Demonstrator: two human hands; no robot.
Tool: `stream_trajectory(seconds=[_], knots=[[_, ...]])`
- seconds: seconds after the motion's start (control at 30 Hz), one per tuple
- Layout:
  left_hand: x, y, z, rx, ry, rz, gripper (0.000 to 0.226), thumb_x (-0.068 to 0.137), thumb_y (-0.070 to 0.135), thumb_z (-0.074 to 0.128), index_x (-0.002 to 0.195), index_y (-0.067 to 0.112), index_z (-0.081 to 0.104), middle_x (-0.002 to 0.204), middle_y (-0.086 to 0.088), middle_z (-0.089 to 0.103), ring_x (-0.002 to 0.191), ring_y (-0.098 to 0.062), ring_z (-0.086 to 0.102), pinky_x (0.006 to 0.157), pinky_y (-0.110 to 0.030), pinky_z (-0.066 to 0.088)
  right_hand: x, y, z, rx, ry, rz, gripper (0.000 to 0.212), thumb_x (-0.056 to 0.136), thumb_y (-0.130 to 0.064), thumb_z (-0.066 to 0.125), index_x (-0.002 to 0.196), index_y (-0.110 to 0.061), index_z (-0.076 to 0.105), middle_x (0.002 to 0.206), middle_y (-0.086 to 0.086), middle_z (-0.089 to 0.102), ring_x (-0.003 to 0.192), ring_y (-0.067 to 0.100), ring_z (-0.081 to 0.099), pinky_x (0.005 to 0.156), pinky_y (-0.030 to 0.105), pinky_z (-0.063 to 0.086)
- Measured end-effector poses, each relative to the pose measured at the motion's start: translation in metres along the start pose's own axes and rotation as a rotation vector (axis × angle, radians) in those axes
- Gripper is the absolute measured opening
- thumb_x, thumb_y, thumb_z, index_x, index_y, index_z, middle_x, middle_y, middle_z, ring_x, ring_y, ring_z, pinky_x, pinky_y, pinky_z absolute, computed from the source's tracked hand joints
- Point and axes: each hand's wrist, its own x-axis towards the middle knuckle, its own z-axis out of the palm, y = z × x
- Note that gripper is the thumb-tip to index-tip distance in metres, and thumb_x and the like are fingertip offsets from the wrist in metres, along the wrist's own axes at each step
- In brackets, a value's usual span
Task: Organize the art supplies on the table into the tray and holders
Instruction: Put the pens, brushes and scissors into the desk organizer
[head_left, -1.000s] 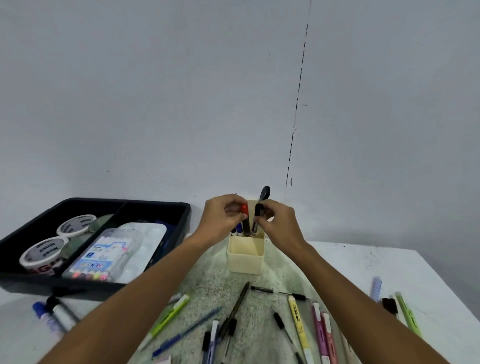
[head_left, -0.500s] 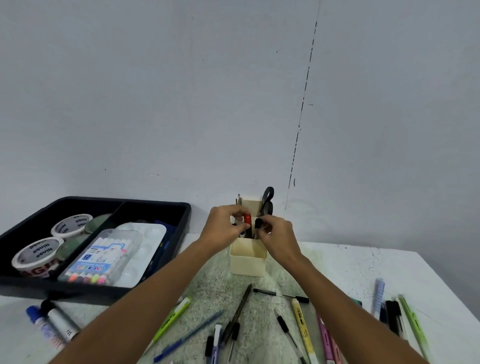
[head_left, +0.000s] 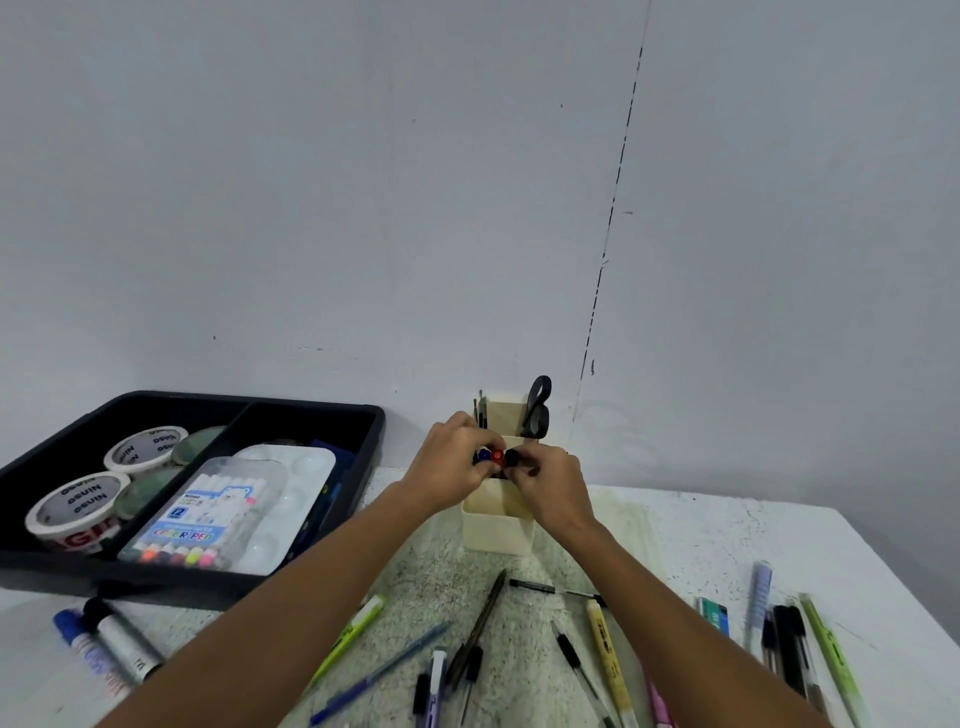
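Fingers of both hands pinch marker caps in holder.

Compared with a second ago, the red-capped marker and the black-capped marker are lowered deeper into the cream holder, only their caps being seen. Both hands are brought lower with them, the grip apparently kept.

The moulded plastic tray is black; the squared plastic pen holder is cream. Caps at its mouth show blue, red and black. White tape rolls carry black lettering, and the tabletop is speckled white.
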Motion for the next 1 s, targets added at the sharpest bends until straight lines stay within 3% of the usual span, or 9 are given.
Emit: stream_trajectory(seconds=[0.47, 0.7, 1.0], knots=[[0.007, -0.002, 0.002, 0.041, -0.079, 0.012, 0.028, 0.087, 0.025, 0.066, 0.116, 0.024, 0.065, 0.103, 0.000, 0.048, 0.097, -0.018, 0.054, 0.091, -0.030, 0.044, -0.006, 0.002, 0.000, 0.017, 0.040, -0.029, 0.021, 0.087, -0.010, 0.063, 0.104, -0.016, 0.073, 0.088, 0.001, 0.073, 0.080, 0.017, 0.066, 0.069, 0.028, 0.050], [0.007, -0.002, 0.001, 0.023, -0.048, 0.009, 0.029, 0.089, 0.021, 0.064, 0.118, 0.020, 0.064, 0.107, 0.000, 0.049, 0.094, -0.015, 0.055, 0.090, -0.026, 0.046, -0.007, 0.000, -0.009, 0.062, 0.104, -0.062, 0.021, 0.087, -0.007, 0.059, 0.102, -0.014, 0.073, 0.087, -0.001, 0.072, 0.078, 0.015, 0.065, 0.072, 0.035, 0.055], [0.006, 0.001, 0.001, 0.029, -0.020, 0.025, 0.029, 0.087, 0.027, 0.067, 0.115, 0.022, 0.066, 0.104, 0.001, 0.051, 0.094, -0.015, 0.055, 0.087, -0.025, 0.045, -0.010, -0.002, -0.012, 0.084, 0.134, -0.083, 0.022, 0.088, -0.007, 0.059, 0.106, -0.014, 0.071, 0.085, -0.010, 0.068, 0.075, 0.009, 0.062, 0.071, 0.030, 0.054]])
